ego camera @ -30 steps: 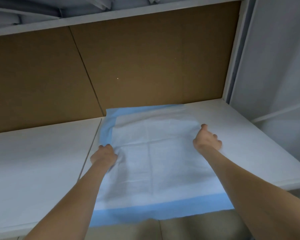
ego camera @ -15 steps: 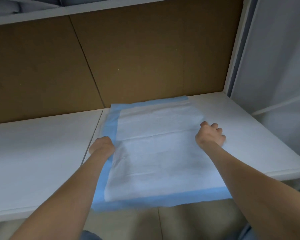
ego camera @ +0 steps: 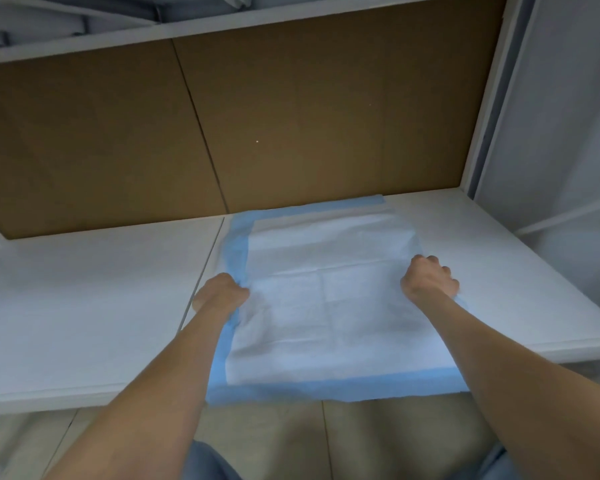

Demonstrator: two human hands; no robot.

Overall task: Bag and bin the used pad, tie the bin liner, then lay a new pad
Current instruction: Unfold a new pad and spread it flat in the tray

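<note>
A new pad (ego camera: pixel 326 299), white in the middle with a blue border, lies spread on the white shelf (ego camera: pixel 84 306). Its far edge almost meets the brown back panel and its near edge hangs slightly over the shelf's front. My left hand (ego camera: pixel 222 294) grips the pad's left blue border with curled fingers. On the right side, my right hand (ego camera: pixel 430 280) holds the pad's edge, its fingers curled over it. No bin, liner or used pad is in view.
A brown back panel (ego camera: pixel 291 116) closes the shelf behind. A white upright (ego camera: pixel 489 98) and a pale wall stand at the right. An upper shelf (ego camera: pixel 222 26) carries folded grey fabric. Tan floor shows below the shelf's front edge.
Both hands have slid the pad back onto the shelf, so less of it overhangs the front. The left blue border now lies flatter, and both hands keep their hold on the sides.
</note>
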